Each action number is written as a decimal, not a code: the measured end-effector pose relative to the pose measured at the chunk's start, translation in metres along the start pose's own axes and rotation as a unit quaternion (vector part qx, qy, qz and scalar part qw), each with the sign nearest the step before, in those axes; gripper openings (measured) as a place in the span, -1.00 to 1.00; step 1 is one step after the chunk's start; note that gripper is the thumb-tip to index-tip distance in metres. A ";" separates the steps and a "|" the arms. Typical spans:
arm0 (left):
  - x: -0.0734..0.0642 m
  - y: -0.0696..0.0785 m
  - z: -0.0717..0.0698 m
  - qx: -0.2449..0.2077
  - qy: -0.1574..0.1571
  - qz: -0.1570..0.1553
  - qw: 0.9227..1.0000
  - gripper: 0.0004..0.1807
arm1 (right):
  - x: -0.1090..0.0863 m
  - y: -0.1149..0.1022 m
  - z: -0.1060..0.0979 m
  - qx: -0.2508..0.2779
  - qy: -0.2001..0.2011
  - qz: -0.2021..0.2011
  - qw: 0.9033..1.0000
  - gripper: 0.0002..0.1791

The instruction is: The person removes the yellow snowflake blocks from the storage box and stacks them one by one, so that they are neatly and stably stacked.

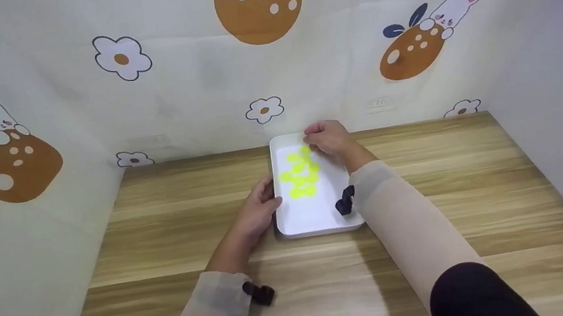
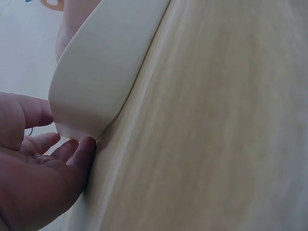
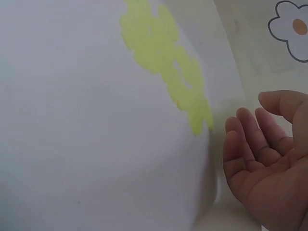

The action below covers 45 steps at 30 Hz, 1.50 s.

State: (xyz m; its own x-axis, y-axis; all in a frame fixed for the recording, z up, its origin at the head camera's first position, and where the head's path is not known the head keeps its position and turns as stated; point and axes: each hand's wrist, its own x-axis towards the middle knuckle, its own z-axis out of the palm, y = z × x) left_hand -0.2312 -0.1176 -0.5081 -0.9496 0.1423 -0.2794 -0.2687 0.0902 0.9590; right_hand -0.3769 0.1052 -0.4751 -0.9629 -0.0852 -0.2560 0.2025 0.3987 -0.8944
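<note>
A shallow white tray [image 1: 320, 213] stands lengthwise on the table with a cluster of flat, bright yellow round pieces [image 1: 299, 178] on its floor. My left hand [image 1: 257, 210] grips the tray's left side, thumb at the rim. In the left wrist view, the left fingertips [image 2: 87, 144] meet the tray's outer wall [image 2: 103, 62] low down, close to the tabletop. Over the far right corner is my right hand [image 1: 330, 138], its fingers loosely bent near the rim. The right wrist view shows nothing in the right hand [image 3: 269, 163], just beyond the yellow cluster's end.
The wood-grain table [image 1: 171, 220] runs back to a pale wall sheet [image 1: 188, 94] printed with rabbits, flowers and brown fruit, close behind the tray. Similar sheets flank both sides. A small black device [image 1: 259, 293] sits on the left cuff, another [image 1: 345, 201] on the right.
</note>
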 end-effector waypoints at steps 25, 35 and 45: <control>0.000 0.005 -0.003 0.004 -0.012 0.012 1.000 -0.25 | 0.005 0.012 0.007 -0.114 0.036 -0.032 0.992 -0.70; -0.002 0.003 -0.003 -0.001 -0.018 0.014 1.000 -0.25 | 0.005 0.014 0.010 -0.143 0.030 -0.030 0.989 -0.69; 0.000 0.003 -0.001 0.023 0.005 -0.024 0.999 -0.25 | 0.003 0.012 0.012 -0.155 0.022 -0.013 0.988 -0.69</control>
State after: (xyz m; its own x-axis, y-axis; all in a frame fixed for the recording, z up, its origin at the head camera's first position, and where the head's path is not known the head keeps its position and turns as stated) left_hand -0.2319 -0.1188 -0.5050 -0.9376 0.1274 -0.3236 -0.3056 0.1427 0.9414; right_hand -0.3753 0.0987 -0.4906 -0.9752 -0.0613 -0.2125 0.1206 0.6577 -0.7435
